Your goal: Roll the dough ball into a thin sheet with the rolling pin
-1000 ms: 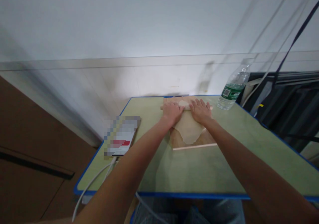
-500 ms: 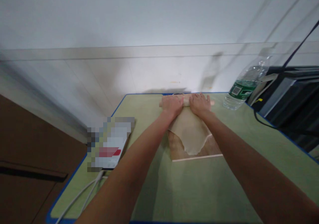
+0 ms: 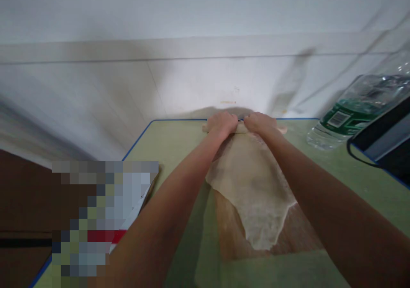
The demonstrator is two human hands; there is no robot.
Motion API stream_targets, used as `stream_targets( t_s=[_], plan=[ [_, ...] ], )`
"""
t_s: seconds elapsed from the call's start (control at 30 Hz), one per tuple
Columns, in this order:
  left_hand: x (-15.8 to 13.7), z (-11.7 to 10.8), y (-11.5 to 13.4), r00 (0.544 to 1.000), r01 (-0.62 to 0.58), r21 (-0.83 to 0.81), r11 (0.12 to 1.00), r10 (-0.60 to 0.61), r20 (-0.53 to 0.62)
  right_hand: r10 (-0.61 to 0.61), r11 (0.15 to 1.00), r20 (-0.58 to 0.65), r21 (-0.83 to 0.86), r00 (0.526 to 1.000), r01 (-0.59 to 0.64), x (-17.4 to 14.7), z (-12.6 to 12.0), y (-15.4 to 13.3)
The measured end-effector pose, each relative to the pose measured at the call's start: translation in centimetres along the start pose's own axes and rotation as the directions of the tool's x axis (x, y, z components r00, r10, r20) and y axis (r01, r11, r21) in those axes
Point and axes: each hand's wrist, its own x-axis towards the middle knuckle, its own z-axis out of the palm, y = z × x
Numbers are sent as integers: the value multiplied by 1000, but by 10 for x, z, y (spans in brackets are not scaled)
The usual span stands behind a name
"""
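Observation:
A pale rolling pin [image 3: 241,128] lies across the far end of a thin sheet of dough [image 3: 256,181]. My left hand [image 3: 222,122] is closed over the pin's left part. Over its right part, my right hand [image 3: 261,122] is closed too. Both pin ends stick out past the hands. The dough has an uneven edge, narrows to a tongue towards me, and overhangs the left side of the wooden board [image 3: 229,228]. My right forearm hides some of the dough's right side.
The green table [image 3: 179,147] has a blue edge and stands near a white wall [image 3: 192,83]. At the back right is a clear water bottle [image 3: 341,119] with a green label, beside dark items [image 3: 393,138] and a black cord. On the left lies a blurred flat object [image 3: 124,207].
The view has come closer, so the dough and board look larger. My hands and the pin are nearer the table's far edge, with fingers curled more over the pin.

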Motion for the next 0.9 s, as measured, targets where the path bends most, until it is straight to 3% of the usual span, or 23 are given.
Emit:
stream_targets(
  t_s=[0.4, 0.53, 0.67, 0.9],
  plan=[
    [34, 8, -2, 994, -68, 5, 998, 69, -84, 91, 988, -100, 134, 991, -77, 24, 0, -7],
    [32, 7, -1, 997, -63, 9, 998, 64, -43, 85, 990, -91, 123, 992, -73, 22, 1, -6],
    [21, 3, 1, 998, -64, 15, 998, 63, 8, 36, 998, -58, 48, 998, -34, 16, 3, -3],
    [-8, -2, -3, 985, -150, 93, 984, 141, 95, -135, 988, 46, -73, 990, 138, -9, 2, 3]
  ],
)
